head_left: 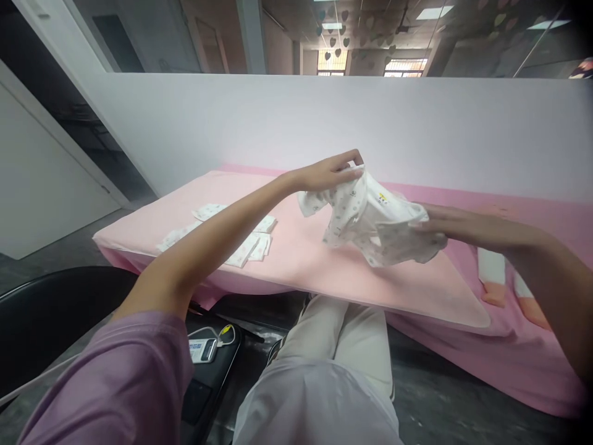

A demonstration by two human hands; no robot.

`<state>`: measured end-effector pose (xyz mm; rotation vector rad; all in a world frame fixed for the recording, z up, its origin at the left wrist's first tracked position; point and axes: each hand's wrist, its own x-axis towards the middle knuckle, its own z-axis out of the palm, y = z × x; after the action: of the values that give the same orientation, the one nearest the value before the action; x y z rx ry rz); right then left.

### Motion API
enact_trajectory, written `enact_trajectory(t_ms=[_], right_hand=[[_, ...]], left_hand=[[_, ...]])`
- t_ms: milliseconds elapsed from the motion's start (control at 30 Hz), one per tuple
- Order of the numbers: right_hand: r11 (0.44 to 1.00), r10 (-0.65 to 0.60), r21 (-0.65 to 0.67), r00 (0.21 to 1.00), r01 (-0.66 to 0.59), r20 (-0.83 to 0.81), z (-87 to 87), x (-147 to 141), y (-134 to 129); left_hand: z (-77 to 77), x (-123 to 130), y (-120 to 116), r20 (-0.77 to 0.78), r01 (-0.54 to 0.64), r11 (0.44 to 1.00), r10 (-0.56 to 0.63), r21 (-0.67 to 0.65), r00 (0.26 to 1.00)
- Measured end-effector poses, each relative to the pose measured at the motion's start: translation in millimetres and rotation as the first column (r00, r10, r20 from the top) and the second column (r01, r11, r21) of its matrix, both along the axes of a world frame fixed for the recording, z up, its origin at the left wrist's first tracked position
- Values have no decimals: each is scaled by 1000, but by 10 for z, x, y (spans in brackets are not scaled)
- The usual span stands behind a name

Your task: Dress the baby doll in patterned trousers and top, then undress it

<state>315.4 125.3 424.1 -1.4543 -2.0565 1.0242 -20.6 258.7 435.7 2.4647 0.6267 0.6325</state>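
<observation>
A small white printed baby garment (pixel 356 216), with a little yellow print on its pale inner side, hangs in the air above the table between my hands. My left hand (pixel 336 170) pinches its upper edge near the middle. At the garment's right end, my right hand (pixel 433 222) grips the cloth, with some of the fingers behind it. The fabric sags in loose folds, so its full shape cannot be made out. To the left, several folded white printed pieces of clothing (pixel 241 252) lie on the pink cloth, partly hidden by my left forearm.
The table's light pink cover (pixel 287 272) lies over a darker pink cloth (pixel 523 371). A white wall panel (pixel 296 123) stands behind it. At lower left are a black chair (pixel 60 309) and a phone-like device (pixel 202 350) with a cable on a black surface.
</observation>
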Motion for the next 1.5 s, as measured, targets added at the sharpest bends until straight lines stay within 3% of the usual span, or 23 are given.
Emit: enact_trajectory(t_ms=[100,167,233,367,433,567,633,667,733,800,900,1000,1167,1400,1500], right_hand=[[994,82,-89,987,-71,135,8,219,-38],[999,20,-39,990,-14,143,15,216,-55],[991,-72,123,992,59,107,27,105,-64],[867,-227,470,970,162,83,64,-155,-32],[878,-212,459,971,138,115,92,-188,-5],[984,44,167,989,-67,139,157,-109,-10],[979,151,123,983,-164,108,170,-97,-44],[971,165,161,984,-174,70,162,-114,-60],[945,106,316,994,-89,-39,114,-190,-71],[902,4,432,996,32,-84,33,-280,-31],[882,-113,465,992,77,51,-72,-303,138],[850,-176,513,982,118,65,-90,-146,371],[824,-226,535,974,186,9,-50,1,544],[724,-211,645,969,243,-128,69,-285,347],[692,-228,680,967,243,-112,117,-327,317]], left_hand=[[38,-102,23,66,48,999,-46,-25,997],[67,-110,-2,101,70,997,-68,-26,993],[104,-83,-47,94,78,997,-76,-17,993],[202,-15,-144,-65,-1,1000,2,19,998],[251,-3,-181,-144,-63,996,71,61,987],[318,-32,-229,-168,-90,984,115,151,979],[325,-45,-246,-99,-102,972,125,211,987],[317,-44,-252,-48,-118,962,134,246,990],[267,-23,-258,34,-147,940,144,307,989],[183,12,-247,0,-128,936,135,327,991],[57,42,-193,-69,-140,938,170,316,983],[14,24,-121,28,-259,910,265,323,964],[116,32,-77,91,-325,894,313,308,946],[286,166,-114,128,-336,894,312,297,941],[322,186,-107,137,-350,890,324,291,936]])
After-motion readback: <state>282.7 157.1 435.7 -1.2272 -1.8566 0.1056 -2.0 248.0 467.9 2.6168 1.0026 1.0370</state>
